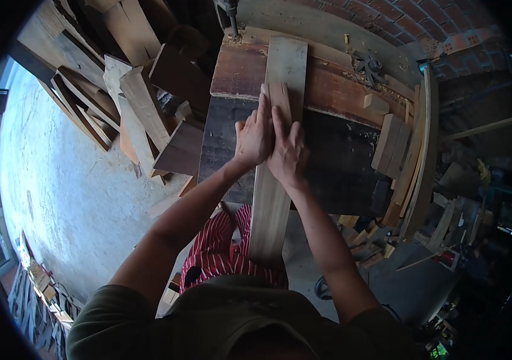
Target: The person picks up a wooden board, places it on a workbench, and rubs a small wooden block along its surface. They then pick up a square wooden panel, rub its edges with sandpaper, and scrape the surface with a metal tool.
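A long light wooden board (271, 210) runs from near my body up onto the dark bench top (340, 156). Both hands are on the wood side by side. My left hand (253, 139) grips its left edge, index finger stretched forward along the side. On the right part, my right hand (289, 147) is closed on the wood with its index finger pointing ahead along the top. Beyond the fingers shows a brown wooden end (279, 94); whether it belongs to the same board is hidden by my hands. Under it lies a wider greyish plank (287, 60).
Several wooden blocks (391, 144) rest at the bench's right side, near a dark handwheel (370, 67). Wood shavings lie along the back. Stacked boards (142, 102) lean at the left above the concrete floor (82, 186). A brick wall (382, 21) stands behind.
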`<state>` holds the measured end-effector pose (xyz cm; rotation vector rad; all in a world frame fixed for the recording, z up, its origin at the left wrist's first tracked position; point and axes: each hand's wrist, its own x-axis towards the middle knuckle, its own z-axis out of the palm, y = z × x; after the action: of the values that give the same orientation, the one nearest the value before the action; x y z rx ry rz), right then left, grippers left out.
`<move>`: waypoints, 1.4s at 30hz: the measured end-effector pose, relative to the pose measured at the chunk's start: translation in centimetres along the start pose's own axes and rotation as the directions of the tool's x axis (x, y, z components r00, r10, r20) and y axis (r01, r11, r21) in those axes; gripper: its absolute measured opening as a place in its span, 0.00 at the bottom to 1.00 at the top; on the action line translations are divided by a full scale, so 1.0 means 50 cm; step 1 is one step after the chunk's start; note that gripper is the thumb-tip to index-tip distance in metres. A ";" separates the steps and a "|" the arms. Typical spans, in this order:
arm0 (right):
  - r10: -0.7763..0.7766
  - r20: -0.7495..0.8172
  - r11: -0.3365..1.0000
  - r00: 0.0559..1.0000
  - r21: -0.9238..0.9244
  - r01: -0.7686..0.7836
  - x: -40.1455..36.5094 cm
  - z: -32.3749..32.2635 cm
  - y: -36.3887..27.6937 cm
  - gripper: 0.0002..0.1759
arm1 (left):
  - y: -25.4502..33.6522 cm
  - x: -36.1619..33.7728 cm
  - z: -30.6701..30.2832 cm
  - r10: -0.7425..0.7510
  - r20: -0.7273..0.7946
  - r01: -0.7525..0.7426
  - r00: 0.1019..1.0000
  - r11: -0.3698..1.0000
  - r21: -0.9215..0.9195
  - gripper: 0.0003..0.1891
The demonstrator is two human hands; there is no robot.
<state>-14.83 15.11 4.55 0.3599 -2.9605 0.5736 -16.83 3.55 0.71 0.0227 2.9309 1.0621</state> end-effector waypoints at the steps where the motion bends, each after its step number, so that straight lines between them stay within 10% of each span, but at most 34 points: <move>1: 0.003 -0.010 0.999 1.000 0.033 -0.003 0.073 0.008 0.013 0.47 | -0.025 0.085 0.005 0.039 -0.002 -0.039 0.999 0.996 0.076 0.38; 3: 0.001 -0.061 0.998 0.998 0.060 0.002 0.206 0.037 0.032 0.44 | -0.015 0.224 -0.036 -0.033 -0.015 0.032 0.999 0.999 -0.028 0.37; 5: -0.013 -0.141 1.000 0.990 0.023 0.016 0.312 0.073 0.042 0.41 | -0.144 0.398 0.025 0.275 -0.031 -0.273 0.961 0.960 0.069 0.36; 8: 0.000 -0.173 1.000 0.985 0.015 0.003 0.371 0.081 0.043 0.40 | -0.239 0.557 0.076 0.034 0.017 -0.028 0.999 0.963 -0.268 0.36; 15: 0.027 -0.084 0.999 0.996 0.033 -0.024 0.057 0.013 0.019 0.45 | 0.044 0.086 -0.027 -0.193 0.100 0.193 0.976 0.981 0.005 0.42; 22: 0.122 0.027 0.992 0.992 -0.049 -0.120 -0.374 -0.054 -0.009 0.50 | 0.113 -0.335 0.012 -0.072 0.321 0.060 0.944 0.997 0.047 0.42; 28: 0.363 -0.100 0.920 0.926 -0.122 -0.374 -0.444 -0.081 0.068 0.47 | 0.027 -0.478 -0.018 0.177 0.297 -0.188 0.938 0.982 0.008 0.44; 32: 0.535 -0.202 0.821 0.820 -0.102 -0.561 -0.404 -0.082 0.156 0.43 | -0.060 -0.529 0.014 -0.139 0.302 0.186 0.943 0.974 -0.132 0.41; 38: 0.242 -0.437 0.813 0.866 -0.396 -0.427 -0.457 -0.098 0.060 0.41 | -0.131 -0.507 0.106 -0.024 0.548 0.400 0.836 0.709 -0.581 0.31; 42: 0.421 -0.062 0.907 0.905 0.046 -0.418 -0.558 -0.003 -0.035 0.44 | -0.070 -0.483 0.072 -0.194 0.632 0.612 0.750 0.564 -0.554 0.24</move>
<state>12.57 19.45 1.25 -0.3046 -2.9682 0.6576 7.38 2.65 -3.85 -0.3488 1.7089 1.7191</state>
